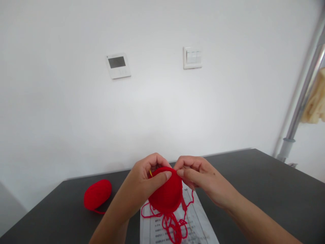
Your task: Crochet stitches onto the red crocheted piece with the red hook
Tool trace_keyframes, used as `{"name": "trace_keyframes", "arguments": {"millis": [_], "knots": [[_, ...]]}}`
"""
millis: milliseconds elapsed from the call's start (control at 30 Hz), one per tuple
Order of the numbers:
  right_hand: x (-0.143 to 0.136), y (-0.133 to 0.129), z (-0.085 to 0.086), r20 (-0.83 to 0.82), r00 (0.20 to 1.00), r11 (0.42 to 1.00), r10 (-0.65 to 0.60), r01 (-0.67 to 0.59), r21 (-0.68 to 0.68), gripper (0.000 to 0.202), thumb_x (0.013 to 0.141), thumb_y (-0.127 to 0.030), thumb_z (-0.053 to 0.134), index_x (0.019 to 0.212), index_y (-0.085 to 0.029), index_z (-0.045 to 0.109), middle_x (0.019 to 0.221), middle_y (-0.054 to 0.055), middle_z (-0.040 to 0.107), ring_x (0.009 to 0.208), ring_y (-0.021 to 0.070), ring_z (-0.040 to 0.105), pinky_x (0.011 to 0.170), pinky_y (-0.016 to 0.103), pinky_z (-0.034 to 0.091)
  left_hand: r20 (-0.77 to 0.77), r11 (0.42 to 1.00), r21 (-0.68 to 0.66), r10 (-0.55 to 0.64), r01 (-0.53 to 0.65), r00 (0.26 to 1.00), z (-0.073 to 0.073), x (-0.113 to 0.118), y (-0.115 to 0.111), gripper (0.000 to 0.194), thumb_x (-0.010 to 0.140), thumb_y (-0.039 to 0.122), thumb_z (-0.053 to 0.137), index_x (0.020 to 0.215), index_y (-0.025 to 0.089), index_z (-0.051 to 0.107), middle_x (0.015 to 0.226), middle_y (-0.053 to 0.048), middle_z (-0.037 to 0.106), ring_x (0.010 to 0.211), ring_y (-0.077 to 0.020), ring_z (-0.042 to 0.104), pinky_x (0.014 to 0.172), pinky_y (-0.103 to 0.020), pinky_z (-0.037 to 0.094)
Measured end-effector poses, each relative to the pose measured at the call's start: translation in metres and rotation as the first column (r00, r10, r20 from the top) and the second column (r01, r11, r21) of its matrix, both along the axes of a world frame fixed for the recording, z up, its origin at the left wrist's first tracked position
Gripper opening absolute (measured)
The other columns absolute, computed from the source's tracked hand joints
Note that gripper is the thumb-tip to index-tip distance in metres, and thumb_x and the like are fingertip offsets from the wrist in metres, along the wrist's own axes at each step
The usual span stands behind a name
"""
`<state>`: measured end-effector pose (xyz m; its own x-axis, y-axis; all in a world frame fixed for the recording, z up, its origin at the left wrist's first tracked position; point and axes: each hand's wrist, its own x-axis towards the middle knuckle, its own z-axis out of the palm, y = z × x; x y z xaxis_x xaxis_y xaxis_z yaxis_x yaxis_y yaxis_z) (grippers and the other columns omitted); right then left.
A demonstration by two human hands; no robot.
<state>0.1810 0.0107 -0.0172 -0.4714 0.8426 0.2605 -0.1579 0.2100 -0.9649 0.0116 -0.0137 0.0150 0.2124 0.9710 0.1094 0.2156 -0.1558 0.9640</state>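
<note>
A round red crocheted piece (pixel 166 193) is held up over the table between both hands. My left hand (pixel 149 176) is closed on its upper left edge, thumb across the front. At the top right rim, my right hand (pixel 196 173) pinches the same piece with thumb and index finger. A small yellow bit (pixel 150 173) shows beside my left fingers; its kind I cannot make out. Loose red yarn (pixel 174 227) hangs in loops below the piece, and a strand runs up toward my right hand. What lies behind the piece is hidden.
A red yarn ball (pixel 98 195) lies at the left on the dark table (pixel 236 173). Under my hands is a printed sheet (pixel 200 220). Behind the table stands a white wall (pixel 152 112) with a panel (pixel 118 66) and switches (pixel 193 57). A metal pole (pixel 302 98) rises at the right.
</note>
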Motion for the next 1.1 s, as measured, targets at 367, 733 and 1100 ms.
{"name": "trace_keyframes", "arguments": {"millis": [367,733,1100], "knots": [[0.0009,-0.0003,0.0006,0.019,1.000,1.000,-0.003,0.003,-0.003,0.022,0.079,-0.032,0.056,0.064,-0.017,0.057,0.044,-0.008,0.038,0.043,0.0064,0.026,0.044,0.022,0.018,-0.014,1.000,-0.003,-0.004,0.004,1.000,-0.0012,-0.0015,0.0015,0.013,0.073,0.026,0.066,0.073,0.018,0.056,0.057,0.006,0.053,0.048,-0.0070,0.042,0.045,-0.018,0.031],[0.0022,-0.0013,0.0017,0.020,1.000,1.000,0.008,-0.008,0.011,0.014,0.078,-0.026,0.056,0.068,-0.016,0.058,0.047,-0.008,0.037,0.045,0.0063,0.027,0.044,0.022,0.018,0.012,1.000,0.002,0.015,-0.015,1.000,0.0013,0.0012,-0.0026,0.013,0.072,0.026,0.067,0.072,0.017,0.058,0.054,0.007,0.051,0.047,-0.0058,0.039,0.045,-0.017,0.028],[0.0028,-0.0006,0.0029,0.065,0.998,0.999,-0.013,0.011,0.041,0.010,0.075,-0.023,0.055,0.069,-0.016,0.059,0.049,-0.008,0.039,0.047,0.0075,0.032,0.048,0.023,0.022,-0.021,1.000,0.024,-0.009,0.009,1.000,0.0018,0.0011,-0.0018,0.010,0.074,0.024,0.065,0.072,0.017,0.057,0.053,0.007,0.051,0.046,-0.0057,0.039,0.044,-0.017,0.028]]}}
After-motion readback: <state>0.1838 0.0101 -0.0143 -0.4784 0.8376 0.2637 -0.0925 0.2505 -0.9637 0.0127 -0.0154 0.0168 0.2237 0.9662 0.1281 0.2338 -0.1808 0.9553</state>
